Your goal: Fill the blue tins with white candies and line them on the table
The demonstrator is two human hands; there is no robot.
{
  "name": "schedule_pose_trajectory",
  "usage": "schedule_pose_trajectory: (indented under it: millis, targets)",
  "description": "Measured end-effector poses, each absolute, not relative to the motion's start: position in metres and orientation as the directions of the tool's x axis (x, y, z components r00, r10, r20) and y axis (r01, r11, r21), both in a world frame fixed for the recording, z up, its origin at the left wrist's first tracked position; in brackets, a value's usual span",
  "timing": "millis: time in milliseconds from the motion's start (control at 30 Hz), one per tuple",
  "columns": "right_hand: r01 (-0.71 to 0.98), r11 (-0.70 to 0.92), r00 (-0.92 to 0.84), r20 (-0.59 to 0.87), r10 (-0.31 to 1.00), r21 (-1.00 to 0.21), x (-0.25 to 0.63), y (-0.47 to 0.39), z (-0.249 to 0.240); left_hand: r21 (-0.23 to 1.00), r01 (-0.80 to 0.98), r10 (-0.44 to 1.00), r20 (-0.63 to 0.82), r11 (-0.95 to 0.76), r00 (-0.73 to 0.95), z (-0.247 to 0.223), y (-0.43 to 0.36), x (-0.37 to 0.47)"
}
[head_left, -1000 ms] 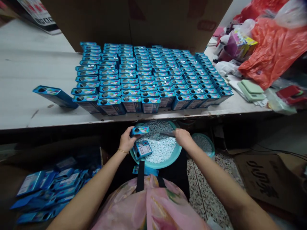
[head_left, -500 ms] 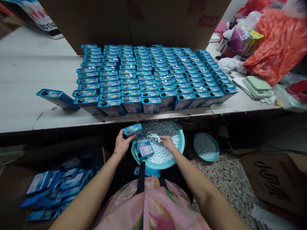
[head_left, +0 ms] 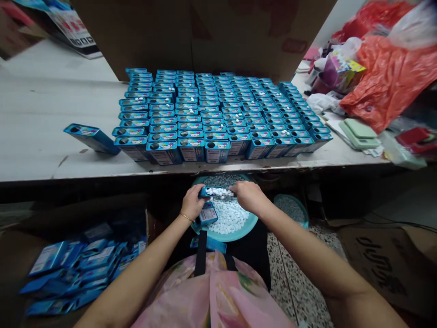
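Note:
My left hand (head_left: 193,202) is closed around the left end of a small blue carton (head_left: 202,192) above a turquoise basin (head_left: 253,223) of white pellets. My right hand (head_left: 251,196) is closed on what looks like a small scoop, its body mostly hidden, carrying a heap of white pellets (head_left: 219,192). The heap lies at the carton's top, between my hands. Whether pellets are dropping inside, I cannot tell. A second blue carton (head_left: 208,214) rests tilted on the pellets in the basin, just below my left hand.
Rows of blue cartons (head_left: 194,132) with round top holes stand on the white table (head_left: 41,136); one carton (head_left: 91,136) leans apart at left. Loose blue cartons (head_left: 85,269) fill a box at lower left. A smaller basin (head_left: 292,209) sits at right, under a scale (head_left: 358,132).
My left hand has moved right with the carton, and my right hand has brought the heap of pellets up to its top. The view has shifted slightly.

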State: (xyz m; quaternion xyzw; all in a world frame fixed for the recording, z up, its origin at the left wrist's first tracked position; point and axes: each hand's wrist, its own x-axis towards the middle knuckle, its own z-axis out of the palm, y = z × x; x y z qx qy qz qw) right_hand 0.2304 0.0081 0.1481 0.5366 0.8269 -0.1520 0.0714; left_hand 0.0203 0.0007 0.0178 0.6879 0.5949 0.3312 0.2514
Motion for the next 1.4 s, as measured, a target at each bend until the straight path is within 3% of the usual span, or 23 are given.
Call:
schedule_pose_trajectory:
  millis: [133, 300, 400, 467, 533, 667, 767, 867, 1067, 1167, 1233, 1400]
  targets:
    - [0.898, 0.439, -0.417, -0.334, 0.845, -0.010, 0.197, 0.008, 0.177, 0.723, 0.667, 0.984, 0.151, -0.178, 0.098, 0.017, 0.000, 0.023]
    - [0.891, 0.454, -0.429, -0.312, 0.848, 0.008, 0.205, 0.011, 0.188, 0.776, 0.610, 0.987, 0.143, -0.161, 0.078, 0.015, 0.003, 0.017]
    - [0.935, 0.356, -0.336, -0.330, 0.882, -0.002, 0.242, 0.014, 0.157, 0.832, 0.547, 0.994, 0.106, -0.098, 0.017, 0.016, 0.005, 0.007]
    - [0.982, 0.189, -0.183, -0.394, 0.901, -0.024, 0.262, 0.014, 0.119, 0.857, 0.513, 0.997, 0.075, -0.053, -0.023, 0.015, 0.006, -0.002]
    - [0.994, 0.067, -0.096, -0.428, 0.898, -0.083, 0.267, 0.010, 0.074, 0.877, 0.481, 0.996, 0.056, -0.015, -0.071, 0.014, 0.007, -0.009]
    - [0.983, 0.022, -0.100, -0.429, 0.898, -0.182, 0.230, 0.003, 0.000, 0.911, 0.410, 0.985, 0.034, 0.040, -0.171, 0.009, 0.008, -0.016]
    - [0.900, -0.072, -0.110, -0.384, 0.917, -0.431, 0.199, 0.005, -0.029, 0.920, 0.389, 0.981, 0.024, 0.054, -0.193, 0.008, 0.007, -0.018]
    - [0.708, -0.143, -0.124, -0.321, 0.939, -0.691, 0.197, 0.009, -0.040, 0.915, 0.399, 0.978, 0.026, 0.060, -0.207, 0.012, 0.005, -0.022]
    - [0.650, -0.094, -0.195, -0.285, 0.938, -0.754, 0.249, 0.007, 0.000, 0.873, 0.488, 0.976, 0.107, 0.000, -0.191, 0.024, 0.003, -0.024]
    - [0.701, 0.000, -0.256, -0.252, 0.933, -0.713, 0.261, 0.004, 0.050, 0.823, 0.568, 0.987, 0.109, -0.023, -0.118, 0.026, 0.003, -0.015]
    - [0.773, 0.116, -0.313, -0.217, 0.925, -0.624, 0.258, 0.002, 0.085, 0.787, 0.614, 0.991, 0.116, -0.056, -0.059, 0.026, 0.002, -0.006]
    - [0.920, 0.311, -0.371, -0.271, 0.888, -0.238, 0.227, 0.000, 0.147, 0.720, 0.673, 0.983, 0.173, -0.167, 0.058, 0.029, -0.001, 0.013]
